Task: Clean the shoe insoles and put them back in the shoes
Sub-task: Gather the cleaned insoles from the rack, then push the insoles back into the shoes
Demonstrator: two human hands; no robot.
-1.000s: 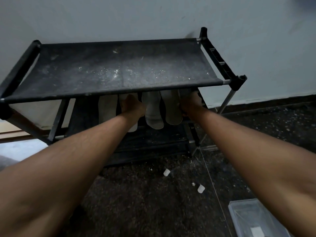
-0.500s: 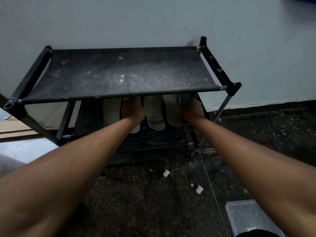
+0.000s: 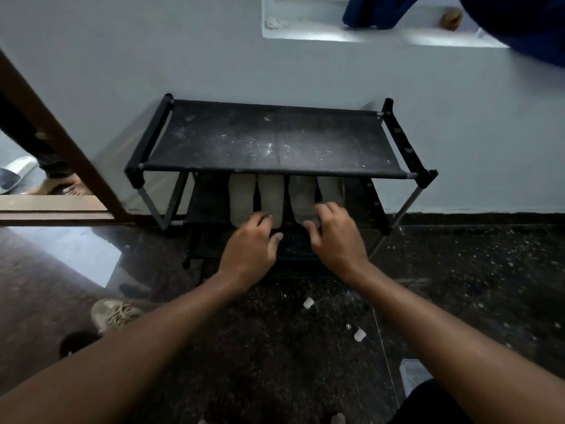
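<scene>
Insoles: four pale insoles point(image 3: 270, 194) lie side by side on the middle tier of the black shoe rack point(image 3: 275, 142), under its dusty top shelf
Left hand point(image 3: 253, 240): over the near ends of the two left-side insoles, fingers bent down with tips hidden, thumb held clear; grasp cannot be told
Right hand point(image 3: 333, 237): fingers spread and relaxed, tips resting on the near ends of the two right-side insoles, nothing clasped
Shoe point(image 3: 113, 313): an olive laced one on the dark floor, well left of the rack
Floor bits: two small white caps point(image 3: 308, 302) lie in front of the rack, between the forearms
</scene>
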